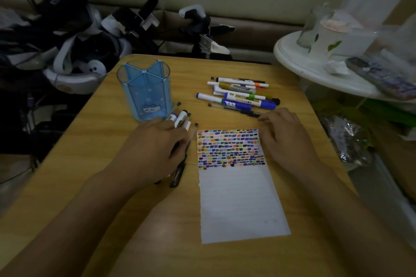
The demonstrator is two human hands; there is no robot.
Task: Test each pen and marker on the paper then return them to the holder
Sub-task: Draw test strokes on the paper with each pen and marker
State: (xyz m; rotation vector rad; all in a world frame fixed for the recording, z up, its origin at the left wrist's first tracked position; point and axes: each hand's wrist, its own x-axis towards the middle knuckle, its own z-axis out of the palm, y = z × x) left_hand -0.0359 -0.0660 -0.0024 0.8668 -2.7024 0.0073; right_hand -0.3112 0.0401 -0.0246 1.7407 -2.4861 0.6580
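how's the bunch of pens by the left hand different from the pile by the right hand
The left bunch lies beside the blue holder, partly under the left hand, pointing away from the person; the right pile lies crosswise beyond the paper. The left hand covers its bunch; the right hand only touches the pile's nearest pen. The right pile shows more coloured markers. Both lie on the wooden table, outside the holder.

The left hand [155, 148] is resting on pens [183, 119] beside the blue holder [144, 90]; the right hand [286, 132] is touching the paper [238, 198].

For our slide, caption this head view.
Left hand gathers pens beside the empty holder; right hand steadies the paper.
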